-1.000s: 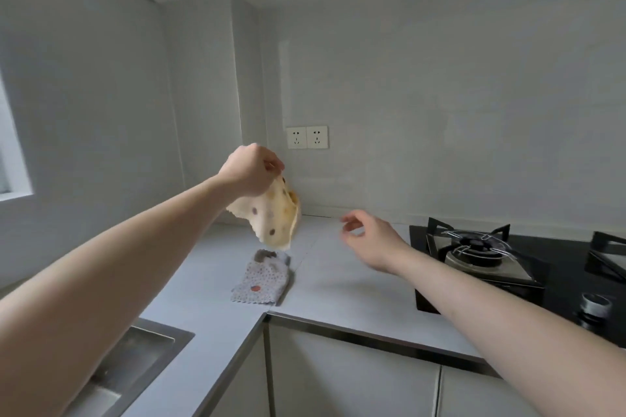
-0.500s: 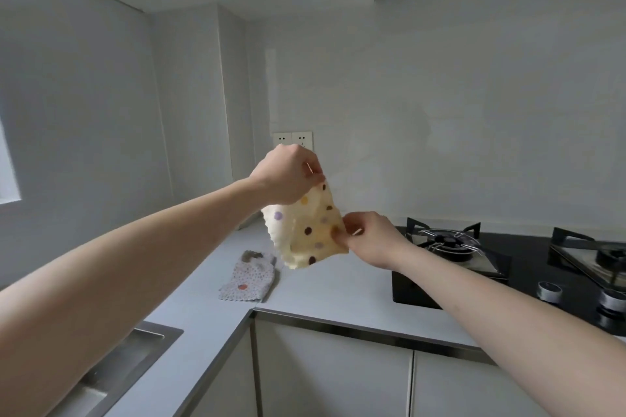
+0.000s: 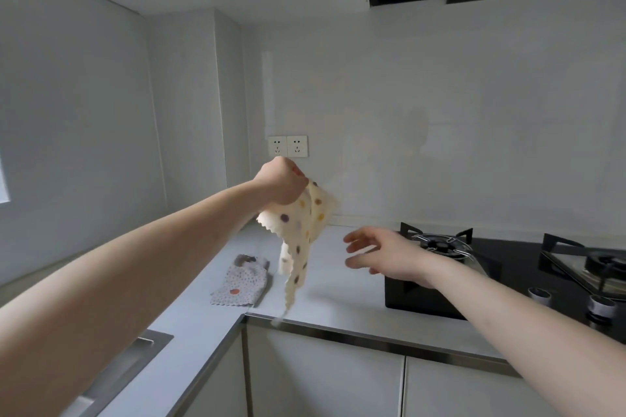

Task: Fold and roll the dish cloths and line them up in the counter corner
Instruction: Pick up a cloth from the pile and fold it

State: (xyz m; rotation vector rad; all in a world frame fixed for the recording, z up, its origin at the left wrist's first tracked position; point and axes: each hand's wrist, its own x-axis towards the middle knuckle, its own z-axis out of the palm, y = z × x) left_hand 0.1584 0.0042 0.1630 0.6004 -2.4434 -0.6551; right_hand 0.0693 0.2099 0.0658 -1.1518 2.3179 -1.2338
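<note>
Above the counter corner (image 3: 257,244), the left hand (image 3: 281,186) is raised in a closed fist, pinching the top edge of a cream dish cloth (image 3: 301,234). That cloth is thin and limp, with a wavy pinked border and scattered purple, brown and yellow dots; it hangs clear of the counter in a long twisted drape, its lowest tip blurred in front of the counter's front edge. Just left of the hanging cloth, a second dish cloth (image 3: 240,283) lies flat on the counter, grey-white with fine speckles and one orange spot, loosely folded with a darker flap turned over at its far end. The right hand (image 3: 382,256) hovers to the right of the cream cloth, apart from it, fingers spread and holding nothing. The counter is a smooth pale grey slab with a metal trim strip along its front. Right of the cream cloth, partly behind the right wrist, sits a glossy black gas hob (image 3: 501,267) with dark angular pan supports and round knobs. Far left of the cloth, a steel sink (image 3: 135,362) rim shows under the left forearm. Behind the left fist, two white wall sockets (image 3: 288,146) sit on the plain wall.
</note>
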